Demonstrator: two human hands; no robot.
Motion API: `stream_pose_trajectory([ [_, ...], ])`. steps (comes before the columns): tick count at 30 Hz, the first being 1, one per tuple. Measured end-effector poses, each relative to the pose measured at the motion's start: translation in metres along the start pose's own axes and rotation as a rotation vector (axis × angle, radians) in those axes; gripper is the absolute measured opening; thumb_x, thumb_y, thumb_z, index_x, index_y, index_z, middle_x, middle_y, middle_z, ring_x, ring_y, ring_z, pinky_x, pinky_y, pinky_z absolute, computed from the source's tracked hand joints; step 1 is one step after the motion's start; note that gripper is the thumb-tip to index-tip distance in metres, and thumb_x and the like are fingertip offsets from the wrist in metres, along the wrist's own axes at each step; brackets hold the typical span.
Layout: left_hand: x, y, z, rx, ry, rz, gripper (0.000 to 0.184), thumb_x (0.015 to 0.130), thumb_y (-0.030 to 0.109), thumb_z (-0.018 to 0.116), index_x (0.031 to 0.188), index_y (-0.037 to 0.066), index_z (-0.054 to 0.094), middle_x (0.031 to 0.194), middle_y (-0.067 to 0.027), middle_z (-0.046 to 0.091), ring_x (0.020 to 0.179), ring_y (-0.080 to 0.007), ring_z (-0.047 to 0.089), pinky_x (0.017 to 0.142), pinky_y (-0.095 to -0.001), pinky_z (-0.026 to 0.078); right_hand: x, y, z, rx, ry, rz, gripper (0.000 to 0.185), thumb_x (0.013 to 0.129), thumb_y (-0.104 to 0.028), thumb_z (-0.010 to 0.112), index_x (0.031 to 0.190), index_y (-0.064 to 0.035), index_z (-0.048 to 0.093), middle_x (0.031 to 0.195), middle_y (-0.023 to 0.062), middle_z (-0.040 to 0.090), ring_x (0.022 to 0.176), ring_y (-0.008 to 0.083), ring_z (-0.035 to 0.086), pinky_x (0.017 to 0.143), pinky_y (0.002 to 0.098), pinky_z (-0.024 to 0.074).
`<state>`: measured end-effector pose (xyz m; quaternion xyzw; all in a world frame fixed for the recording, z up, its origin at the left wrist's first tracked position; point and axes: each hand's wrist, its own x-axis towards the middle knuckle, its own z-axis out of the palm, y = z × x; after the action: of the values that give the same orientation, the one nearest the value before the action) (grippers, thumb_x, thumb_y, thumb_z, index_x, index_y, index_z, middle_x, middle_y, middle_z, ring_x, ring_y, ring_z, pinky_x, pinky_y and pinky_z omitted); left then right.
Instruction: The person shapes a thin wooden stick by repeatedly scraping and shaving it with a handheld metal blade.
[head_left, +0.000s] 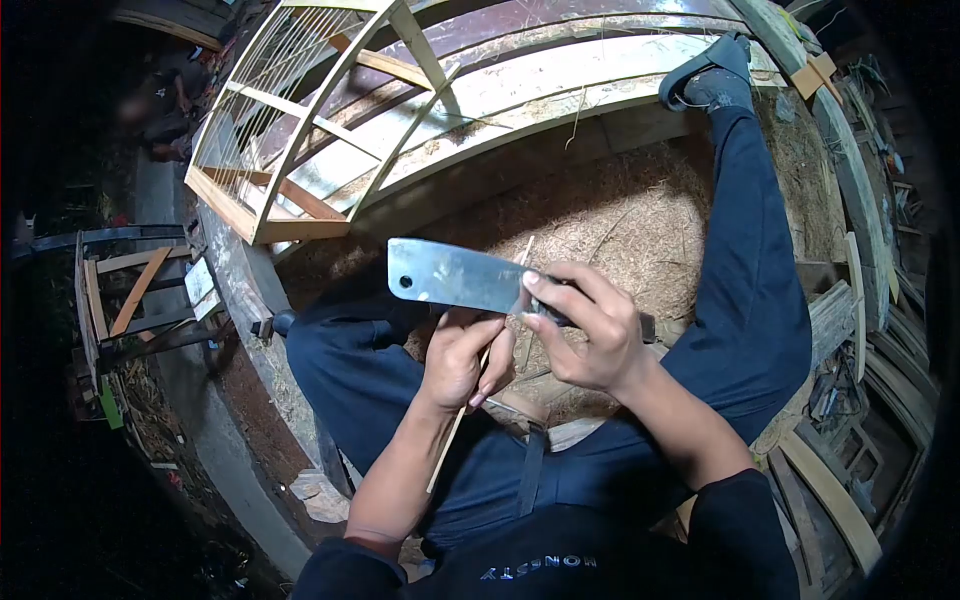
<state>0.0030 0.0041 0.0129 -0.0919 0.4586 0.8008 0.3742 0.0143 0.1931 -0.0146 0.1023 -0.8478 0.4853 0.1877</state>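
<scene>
Wood crumbs cover the ground past our hands, and dark patches fill the far sides of the head view. Our right hand is curled tight, pinching a big flat knife near its handle end. Most of the handle is hidden by our fingers, so we cannot tell its shape. The wide, shiny blade sticks out to the left of that hand, above our left hand, and it has a small round hole near its far end. Our left hand is closed too, pinching a thin stick. The stick slants from below that hand, over our lap, up toward the blade, and a pale tip shows just above the blade.

Up and left of our left hand, a curved wooden frame with thin bars leans on a long pale board. Up and right of our right hand, our foot rests on that board in a dark sandal. Right of our right hand, past our blue pants, lie strips of wood.
</scene>
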Motion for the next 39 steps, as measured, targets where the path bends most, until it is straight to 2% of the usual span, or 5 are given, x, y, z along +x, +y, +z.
stream_pose_trajectory([
  [4, 0.002, 0.001, 0.004, -0.009, -0.064, 0.012, 0.046, 0.109, 0.017, 0.038, 0.152, 0.0, 0.037, 0.044, -0.0043, 0.041, 0.028, -0.0104, 0.03, 0.03, -0.0242, 0.03, 0.005, 0.01, -0.004, -0.046, 0.052, 0.079, 0.029, 0.08, -0.008, 0.078, 0.107, 0.0013, 0.07, 0.094, 0.0191, 0.068, 0.079, 0.0319, 0.073, 0.064, 0.0367, 0.0595],
  [6, 0.003, -0.001, 0.003, -0.001, -0.037, 0.019, 0.046, 0.109, 0.017, 0.039, 0.151, 0.0, 0.037, 0.044, -0.004, 0.04, 0.028, -0.0104, 0.03, 0.03, -0.0242, 0.03, 0.004, -0.006, -0.005, 0.071, -0.038, -0.096, 0.027, 0.081, -0.005, 0.076, 0.106, 0.0013, 0.07, 0.094, 0.0202, 0.069, 0.079, 0.0327, 0.073, 0.064, 0.0368, 0.0592],
  [11, 0.004, 0.0, -0.001, -0.042, -0.033, -0.032, 0.046, 0.107, 0.014, 0.041, 0.15, -0.001, 0.038, 0.045, -0.0042, 0.039, 0.029, -0.0107, 0.03, 0.03, -0.0244, 0.029, 0.005, 0.006, -0.006, 0.005, 0.014, 0.038, 0.035, 0.078, 0.0, 0.077, 0.112, 0.0041, 0.068, 0.097, 0.0218, 0.068, 0.081, 0.0306, 0.072, 0.07, 0.035, 0.0588],
  [17, 0.004, -0.002, -0.003, -0.084, -0.051, -0.011, 0.025, 0.107, 0.013, 0.041, 0.115, -0.006, 0.054, 0.044, -0.0041, 0.041, 0.028, -0.0111, 0.031, 0.029, -0.0251, 0.028, 0.003, 0.0, -0.004, 0.028, -0.032, 0.004, 0.029, 0.081, -0.008, 0.077, 0.108, 0.0009, 0.071, 0.097, 0.0192, 0.069, 0.08, 0.0319, 0.073, 0.065, 0.0375, 0.0592],
  [39, 0.005, -0.005, -0.003, -0.018, 0.002, 0.004, 0.024, 0.105, 0.01, 0.043, 0.12, -0.003, 0.055, 0.045, -0.0027, 0.04, 0.029, -0.0102, 0.029, 0.029, -0.0246, 0.027, 0.002, 0.006, 0.001, 0.031, 0.017, -0.023, 0.024, 0.082, -0.008, 0.077, 0.102, 0.0022, 0.071, 0.095, 0.0191, 0.07, 0.073, 0.0282, 0.073, 0.058, 0.0339, 0.0612],
])
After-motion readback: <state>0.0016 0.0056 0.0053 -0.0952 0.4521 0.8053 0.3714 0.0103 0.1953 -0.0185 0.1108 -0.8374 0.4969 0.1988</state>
